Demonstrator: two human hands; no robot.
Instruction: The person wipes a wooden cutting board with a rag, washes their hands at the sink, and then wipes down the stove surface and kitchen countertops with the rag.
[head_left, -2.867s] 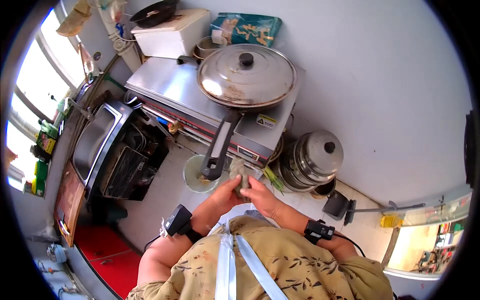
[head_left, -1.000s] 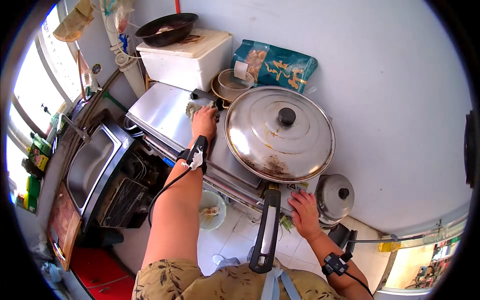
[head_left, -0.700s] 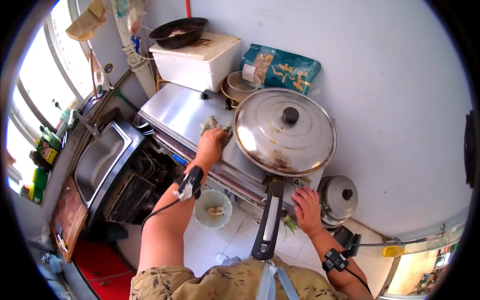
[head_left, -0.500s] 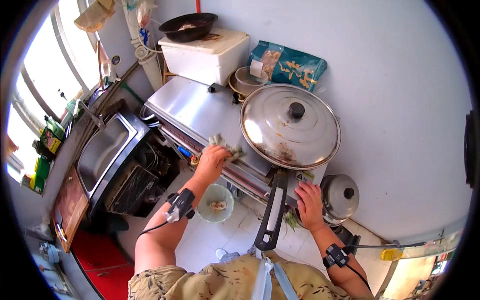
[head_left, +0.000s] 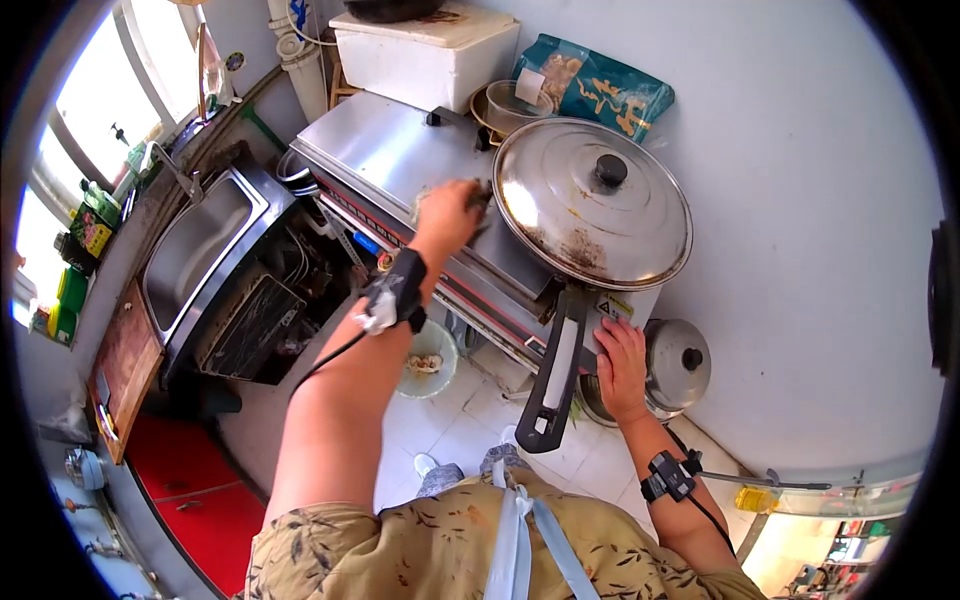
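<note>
My left hand (head_left: 448,215) is closed around a crumpled greyish rag (head_left: 418,207), pressed to the flat stainless-steel cover (head_left: 375,150) of the cooking appliance. Most of the rag is hidden under the hand. To its right sits a large frying pan, its domed metal lid (head_left: 560,215) stained brown near the front and topped by a black knob. The pan's long black handle (head_left: 552,375) points toward me. My right hand (head_left: 622,365) lies with fingers stretched out on the appliance's right front corner, beside a yellow warning label (head_left: 612,306), holding nothing.
A white box (head_left: 425,55) and a teal food bag (head_left: 600,88) stand behind, with a clear plastic bowl (head_left: 520,98) between. A lidded pot (head_left: 680,365) sits low right. Below is a waste bin (head_left: 432,375); a sink (head_left: 200,250) is at left.
My left hand has moved the rag forward and to the right across the steel cover. My right hand stays on the corner. The camera view has shifted slightly.
</note>
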